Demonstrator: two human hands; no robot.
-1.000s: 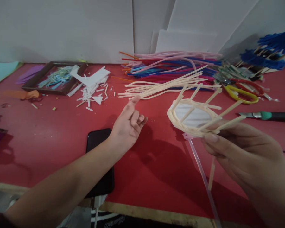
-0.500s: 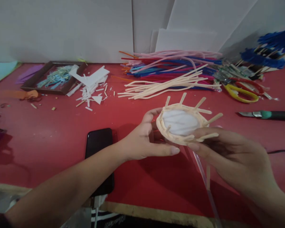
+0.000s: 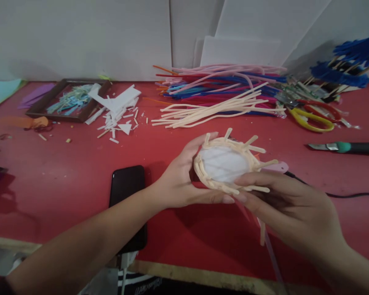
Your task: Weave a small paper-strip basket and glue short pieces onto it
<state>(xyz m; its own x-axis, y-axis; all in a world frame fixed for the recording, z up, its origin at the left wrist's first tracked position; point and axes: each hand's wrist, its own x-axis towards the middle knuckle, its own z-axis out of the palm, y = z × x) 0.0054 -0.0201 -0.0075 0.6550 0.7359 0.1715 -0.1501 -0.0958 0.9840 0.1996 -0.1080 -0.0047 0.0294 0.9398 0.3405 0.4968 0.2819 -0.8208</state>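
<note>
Woven piece (image 3: 223,162) was gripped by left hand (image 3: 181,180) and right hand (image 3: 298,211), center. Phone (image 3: 127,180), lower left, was part-hidden by left forearm (image 3: 89,227).

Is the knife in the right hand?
No, the right hand holds the edge of the woven basket, while the knife lies on the red table.

Dim, flat indoor light, source out of frame; white panels (image 3: 80,37) read grey. Red desk (image 3: 172,155) brightest mid-frame, corners darker. Soft shadows on it below the fingers (image 3: 212,196), another far left. Grey streaks across the woven piece's (image 3: 221,164) white base. Overall softness; orange scrap (image 3: 21,121) smeared. Wide-angle stretch, forearms (image 3: 89,233) elongated toward edges.
</note>
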